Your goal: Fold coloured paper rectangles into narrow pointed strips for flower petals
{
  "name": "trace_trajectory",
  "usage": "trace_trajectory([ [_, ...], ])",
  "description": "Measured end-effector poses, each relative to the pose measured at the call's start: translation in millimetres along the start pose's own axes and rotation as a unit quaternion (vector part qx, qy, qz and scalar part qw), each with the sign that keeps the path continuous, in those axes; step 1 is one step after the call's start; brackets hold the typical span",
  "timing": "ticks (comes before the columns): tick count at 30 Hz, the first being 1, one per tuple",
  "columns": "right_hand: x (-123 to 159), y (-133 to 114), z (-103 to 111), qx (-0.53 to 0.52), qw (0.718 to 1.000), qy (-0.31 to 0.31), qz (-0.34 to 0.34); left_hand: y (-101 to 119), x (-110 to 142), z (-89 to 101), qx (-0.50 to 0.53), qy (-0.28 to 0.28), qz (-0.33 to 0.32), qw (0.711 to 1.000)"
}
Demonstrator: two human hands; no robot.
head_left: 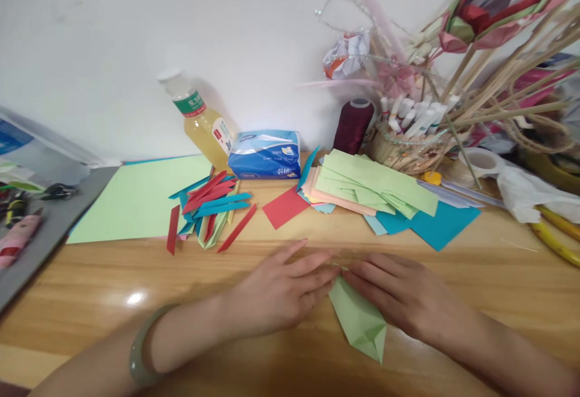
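Observation:
A light green sheet of paper [357,318], partly folded, lies at a slant on the wooden table between my hands. Its far edge is at my fingertips, while the near end shows a pointed fold. My left hand [285,288], with a pale bangle [144,348] on the wrist, has its lower fingers at the paper's top left edge and its upper finger raised away. Fingers of my right hand [399,291] are bent together over the top right edge, gripping it. Both thumbs are mostly hidden.
Folded red and blue paper strips [212,203] lie on a green sheet [131,203]. Behind are a drink bottle [206,125] and tissue pack [265,155]. Coloured paper slips [362,182], a thread spool [353,125] and a marker basket [408,149] stand right, with scissors [555,243].

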State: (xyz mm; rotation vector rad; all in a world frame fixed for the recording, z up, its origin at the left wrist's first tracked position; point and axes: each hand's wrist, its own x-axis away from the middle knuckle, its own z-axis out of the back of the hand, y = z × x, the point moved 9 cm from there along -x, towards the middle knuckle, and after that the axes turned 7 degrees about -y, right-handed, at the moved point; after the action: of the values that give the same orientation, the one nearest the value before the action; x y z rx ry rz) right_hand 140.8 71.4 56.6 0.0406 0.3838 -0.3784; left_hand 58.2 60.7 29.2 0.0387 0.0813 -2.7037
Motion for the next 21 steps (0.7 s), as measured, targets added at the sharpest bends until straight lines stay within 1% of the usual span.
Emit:
trace_trajectory([
  [5,0.0,-1.1,-1.3,0.002,1.0,-0.004,0.003,-2.3,-2.0,1.3,0.016,0.008,0.0,1.0],
  [8,-0.2,-2.0,-3.0,-0.006,1.0,-0.017,0.006,-3.6,-2.7,0.8,0.019,0.006,0.002,1.0],
  [13,1.9,6.8,-6.2,-0.067,0.995,-0.058,-0.039,-4.7,-3.5,0.3,0.027,-0.001,0.002,1.0],
  [16,4.5,9.8,-5.8,-0.099,0.992,-0.063,-0.045,-5.1,-3.6,1.0,0.04,-0.003,0.003,0.999],
  [21,8.9,14.5,-7.1,-0.116,0.989,-0.069,-0.058,-4.8,-3.9,2.4,0.044,-0.004,0.005,0.999],
])
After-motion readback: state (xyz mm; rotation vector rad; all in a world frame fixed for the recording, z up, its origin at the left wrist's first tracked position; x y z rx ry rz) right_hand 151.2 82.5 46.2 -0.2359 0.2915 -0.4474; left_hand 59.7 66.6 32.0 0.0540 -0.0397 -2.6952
